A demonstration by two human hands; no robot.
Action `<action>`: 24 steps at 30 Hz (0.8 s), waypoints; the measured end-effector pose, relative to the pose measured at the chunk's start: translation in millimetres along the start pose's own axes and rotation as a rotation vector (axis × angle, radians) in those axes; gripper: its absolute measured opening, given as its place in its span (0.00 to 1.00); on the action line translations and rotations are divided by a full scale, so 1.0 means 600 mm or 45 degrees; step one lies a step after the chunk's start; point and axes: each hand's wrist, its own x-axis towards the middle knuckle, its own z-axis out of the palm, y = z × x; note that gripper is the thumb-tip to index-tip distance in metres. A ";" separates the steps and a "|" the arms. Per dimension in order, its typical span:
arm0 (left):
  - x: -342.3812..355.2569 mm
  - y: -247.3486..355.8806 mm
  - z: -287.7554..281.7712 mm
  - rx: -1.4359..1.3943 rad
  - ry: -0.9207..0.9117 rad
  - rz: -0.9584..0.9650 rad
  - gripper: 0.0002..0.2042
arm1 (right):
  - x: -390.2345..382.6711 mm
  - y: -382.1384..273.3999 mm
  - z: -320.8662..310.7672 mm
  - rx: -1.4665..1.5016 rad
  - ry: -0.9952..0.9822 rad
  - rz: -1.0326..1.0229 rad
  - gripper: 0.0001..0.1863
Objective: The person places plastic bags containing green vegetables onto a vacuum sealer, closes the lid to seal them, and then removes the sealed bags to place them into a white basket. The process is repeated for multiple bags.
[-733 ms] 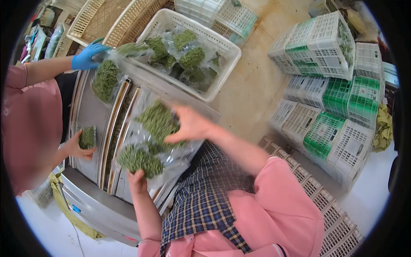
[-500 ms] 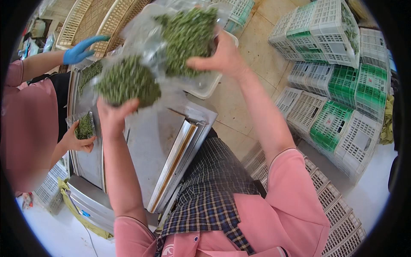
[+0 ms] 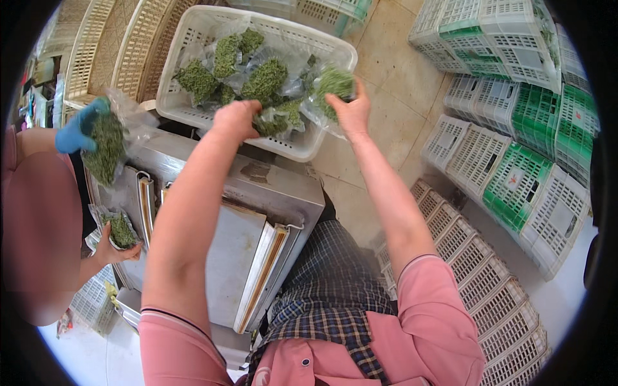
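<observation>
Into the white plastic crate (image 3: 168, 80) reach both of my bare hands. My left hand (image 3: 235, 120), at its near rim, has its fingers closed on a clear bag of small green produce (image 3: 273, 123); the palm side is hidden. At the crate's right end my right hand (image 3: 353, 112) grips another clear bag of green produce (image 3: 333, 85), slightly blurred, thumb on top. Several similar filled bags (image 3: 264, 78) lie loosely heaped between my hands.
A metal machine (image 3: 277, 183) with bar-edged wells stands before me. At left, a co-worker's blue-gloved hand (image 3: 82, 127) and bare hand (image 3: 114, 244) hold bags. Tan baskets (image 3: 132, 55) stand behind; white and green crates (image 3: 515, 186) are stacked at right.
Both hands have moved from over the machine to the crate, lowering their bags into it. The crate's contents now show. The co-worker's gloved hand has picked up a filled bag.
</observation>
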 end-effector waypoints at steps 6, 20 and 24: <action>0.019 0.037 -0.022 -0.054 -0.045 0.280 0.29 | -0.051 -0.089 -0.127 0.510 0.475 0.060 0.23; 0.183 0.154 0.113 -0.151 -0.280 -0.263 0.48 | -0.233 -0.013 -0.154 0.548 0.638 0.552 0.24; 0.181 0.150 0.128 0.082 -0.373 -0.155 0.61 | -0.263 0.019 -0.169 0.524 0.476 0.667 0.25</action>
